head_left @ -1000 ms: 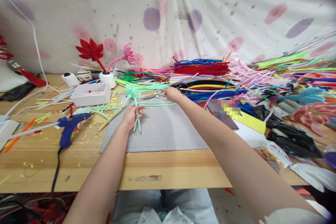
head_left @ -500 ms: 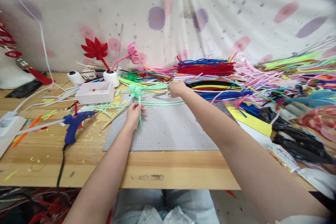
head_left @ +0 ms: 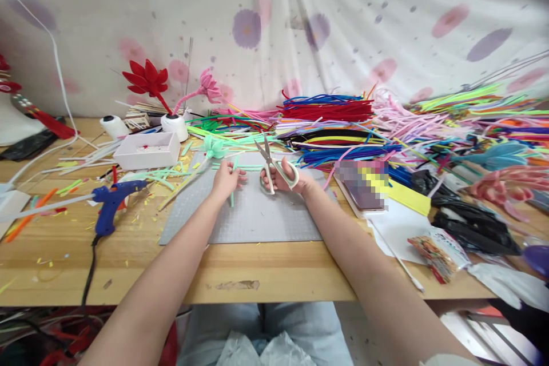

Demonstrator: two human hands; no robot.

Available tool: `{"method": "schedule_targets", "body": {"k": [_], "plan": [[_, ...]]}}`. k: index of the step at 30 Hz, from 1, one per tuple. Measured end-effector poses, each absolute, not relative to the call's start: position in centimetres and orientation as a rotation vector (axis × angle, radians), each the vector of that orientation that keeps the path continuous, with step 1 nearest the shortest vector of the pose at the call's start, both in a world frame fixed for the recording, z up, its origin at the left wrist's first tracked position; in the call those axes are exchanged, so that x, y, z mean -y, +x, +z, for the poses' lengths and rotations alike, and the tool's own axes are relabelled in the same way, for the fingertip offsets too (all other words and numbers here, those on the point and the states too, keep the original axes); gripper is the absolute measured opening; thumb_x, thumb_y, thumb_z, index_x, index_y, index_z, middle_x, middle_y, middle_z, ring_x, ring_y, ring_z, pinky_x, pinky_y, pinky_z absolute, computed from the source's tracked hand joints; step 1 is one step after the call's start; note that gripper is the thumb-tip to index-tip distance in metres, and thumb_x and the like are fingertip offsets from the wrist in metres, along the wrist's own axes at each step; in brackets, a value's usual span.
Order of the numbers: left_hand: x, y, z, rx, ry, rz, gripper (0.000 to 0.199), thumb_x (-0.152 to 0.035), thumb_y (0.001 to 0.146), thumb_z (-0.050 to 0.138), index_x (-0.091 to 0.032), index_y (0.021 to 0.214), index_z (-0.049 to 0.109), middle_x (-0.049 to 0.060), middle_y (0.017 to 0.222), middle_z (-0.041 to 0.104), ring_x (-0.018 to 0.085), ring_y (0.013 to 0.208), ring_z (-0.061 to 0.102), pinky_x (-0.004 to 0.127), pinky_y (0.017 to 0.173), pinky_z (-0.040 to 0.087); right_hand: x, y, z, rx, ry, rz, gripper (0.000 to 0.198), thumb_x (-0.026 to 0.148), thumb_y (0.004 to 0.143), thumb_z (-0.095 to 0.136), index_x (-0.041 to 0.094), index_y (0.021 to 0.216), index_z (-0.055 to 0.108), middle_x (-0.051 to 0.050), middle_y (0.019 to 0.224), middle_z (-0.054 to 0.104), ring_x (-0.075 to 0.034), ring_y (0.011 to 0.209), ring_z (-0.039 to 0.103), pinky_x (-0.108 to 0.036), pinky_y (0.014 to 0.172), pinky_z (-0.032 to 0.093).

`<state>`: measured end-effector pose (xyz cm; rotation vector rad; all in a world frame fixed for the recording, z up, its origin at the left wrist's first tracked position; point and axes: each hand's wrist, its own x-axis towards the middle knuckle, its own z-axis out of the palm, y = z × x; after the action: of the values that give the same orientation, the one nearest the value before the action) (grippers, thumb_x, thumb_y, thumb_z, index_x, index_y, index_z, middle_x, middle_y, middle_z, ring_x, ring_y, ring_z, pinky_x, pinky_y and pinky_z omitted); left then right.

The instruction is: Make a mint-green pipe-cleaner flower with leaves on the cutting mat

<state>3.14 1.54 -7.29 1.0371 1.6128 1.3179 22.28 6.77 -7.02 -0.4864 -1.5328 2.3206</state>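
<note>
My left hand (head_left: pixel 227 181) pinches a short mint-green pipe cleaner (head_left: pixel 232 199) upright over the grey cutting mat (head_left: pixel 257 223). Just behind that hand, at the mat's far edge, lies a mint-green pipe-cleaner flower (head_left: pixel 215 147), apart from the fingers. Scissors (head_left: pixel 271 167) with pale handles are in my right hand (head_left: pixel 291 181), fingers through the loops. Their blades stand apart, tips pointing up and away. Long mint-green pipe cleaners (head_left: pixel 253 166) stretch across the mat behind both hands.
At left lie a blue glue gun (head_left: pixel 112 203) and a white box (head_left: pixel 148 150). Red and pink flowers stand in a thread spool (head_left: pixel 175 126). Bundles of coloured pipe cleaners (head_left: pixel 330 110) line the back. A phone (head_left: pixel 362 186) and yellow strip (head_left: pixel 409 197) lie right.
My right hand has come back toward me from the pile and now holds up the scissors. The green flower, earlier above my left hand, now lies behind it. The view has turned slightly right.
</note>
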Motion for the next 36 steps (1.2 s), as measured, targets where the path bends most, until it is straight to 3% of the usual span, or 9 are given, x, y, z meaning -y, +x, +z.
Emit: {"method": "schedule_targets", "body": {"k": [4, 8, 16, 22, 28, 36], "plan": [[-2.2, 2.7, -6.7, -1.823, 1.169, 1.185, 0.009, -0.017, 0.078, 0.047, -0.018, 0.082, 0.039, 0.005, 0.086, 0.066, 0.012, 0.061, 0.063, 0.018, 0.043, 0.044, -6.5, 22.1, -7.0, 1.449, -0.386, 2.585, 0.081, 0.079, 0.067, 0.017, 0.01, 0.089, 0.052, -0.01, 0.075, 0.057, -0.015, 0.065, 0.053, -0.022, 0.047, 0.038], [-2.6, 2.9, -6.5, -1.926, 1.174, 1.096, 0.008, -0.02, 0.078, 0.048, -0.019, 0.082, 0.041, 0.003, 0.088, 0.066, 0.012, 0.062, 0.063, 0.019, 0.045, 0.044, -6.3, 21.9, -7.1, 1.446, -0.327, 2.656, 0.087, 0.079, 0.067, 0.008, 0.008, 0.091, 0.052, -0.011, 0.073, 0.057, -0.016, 0.063, 0.054, -0.022, 0.043, 0.036], [-2.5, 3.5, -6.2, -2.013, 1.201, 1.047, 0.008, -0.022, 0.08, 0.046, -0.019, 0.087, 0.044, 0.003, 0.088, 0.067, 0.012, 0.065, 0.063, 0.023, 0.056, 0.045, -6.2, 21.6, -6.9, 1.423, -0.388, 2.702, 0.089, 0.078, 0.067, 0.005, 0.007, 0.091, 0.054, -0.013, 0.075, 0.058, -0.015, 0.06, 0.055, -0.02, 0.04, 0.033], [-1.7, 3.9, -5.5, -2.263, 1.517, 0.937, 0.009, -0.025, 0.078, 0.049, -0.021, 0.086, 0.048, 0.004, 0.085, 0.066, 0.017, 0.083, 0.061, 0.029, 0.072, 0.042, -6.3, 21.7, -6.9, 1.412, -0.424, 2.7, 0.091, 0.078, 0.067, 0.004, 0.006, 0.092, 0.054, -0.013, 0.075, 0.058, -0.016, 0.06, 0.055, -0.021, 0.041, 0.036], [-2.3, 3.7, -6.0, -2.231, 1.37, 0.934, 0.013, -0.028, 0.082, 0.044, -0.02, 0.092, 0.047, 0.004, 0.085, 0.067, 0.015, 0.074, 0.062, 0.027, 0.069, 0.042, -6.4, 21.9, -7.1, 1.438, -0.39, 2.713, 0.091, 0.08, 0.065, 0.004, 0.007, 0.088, 0.055, -0.012, 0.072, 0.058, -0.016, 0.061, 0.056, -0.022, 0.044, 0.039], [-2.0, 4.1, -5.5, -2.31, 1.5, 0.833, 0.013, -0.03, 0.08, 0.044, -0.022, 0.088, 0.05, 0.003, 0.084, 0.066, 0.018, 0.082, 0.06, 0.028, 0.066, 0.039, -6.5, 21.8, -7.2, 1.35, -0.415, 2.738, 0.088, 0.079, 0.066, 0.007, 0.008, 0.09, 0.053, -0.012, 0.076, 0.057, -0.016, 0.064, 0.056, -0.022, 0.044, 0.04]]}}
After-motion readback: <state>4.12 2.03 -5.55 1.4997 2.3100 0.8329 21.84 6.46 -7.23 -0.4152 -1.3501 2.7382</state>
